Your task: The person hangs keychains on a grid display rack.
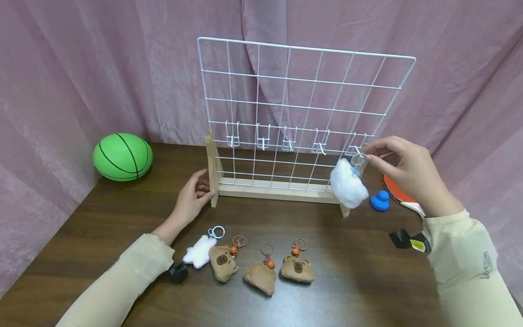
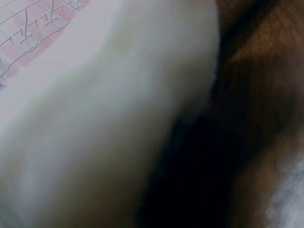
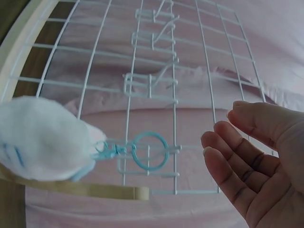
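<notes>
A white wire grid rack (image 1: 282,190) in a wooden stand carries a row of several hooks. From its rightmost hook hangs a white plush keychain (image 1: 348,184) by a light blue ring (image 3: 150,151). Right beside that ring is my right hand (image 1: 408,168); the right wrist view shows its fingers (image 3: 228,175) loosely bent, apart from the ring and holding nothing. My left hand (image 1: 192,197) grips the wooden upright (image 1: 211,168) at the rack's left end, thumb in front. Blurred sleeve fabric (image 2: 95,114) covers most of the left wrist view.
On the table before the rack lie another white plush keychain (image 1: 200,252) and three brown plush keychains (image 1: 222,263). A green ball (image 1: 122,156) sits at the left. At right are a blue knobbed object (image 1: 380,200) and a red paddle (image 1: 396,188). Pink curtains hang behind.
</notes>
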`<move>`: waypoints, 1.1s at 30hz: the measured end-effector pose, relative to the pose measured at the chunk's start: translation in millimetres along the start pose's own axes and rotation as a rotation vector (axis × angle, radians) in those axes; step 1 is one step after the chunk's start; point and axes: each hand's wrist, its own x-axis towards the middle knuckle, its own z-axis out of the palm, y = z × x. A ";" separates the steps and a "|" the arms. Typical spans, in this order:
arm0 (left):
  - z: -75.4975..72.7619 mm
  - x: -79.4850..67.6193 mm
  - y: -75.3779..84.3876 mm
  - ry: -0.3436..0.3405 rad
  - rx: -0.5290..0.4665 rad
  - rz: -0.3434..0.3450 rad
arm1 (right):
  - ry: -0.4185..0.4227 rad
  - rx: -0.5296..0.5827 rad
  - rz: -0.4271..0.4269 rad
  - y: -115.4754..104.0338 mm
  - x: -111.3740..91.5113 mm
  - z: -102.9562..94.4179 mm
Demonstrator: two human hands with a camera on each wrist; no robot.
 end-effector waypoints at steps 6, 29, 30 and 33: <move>0.5 -0.7 1.0 -0.006 -0.004 -0.006 | 0.010 0.012 -0.023 -5.8 -16.4 8.1; 0.1 -2.1 0.3 0.013 0.010 0.014 | -0.170 0.157 -0.115 -11.3 -56.6 58.7; 0.0 -1.9 0.3 0.012 0.007 0.015 | -0.179 0.163 -0.120 -11.0 -58.3 61.8; -0.7 -1.7 1.0 0.010 0.009 0.019 | -0.201 0.181 -0.134 -10.5 -63.6 71.4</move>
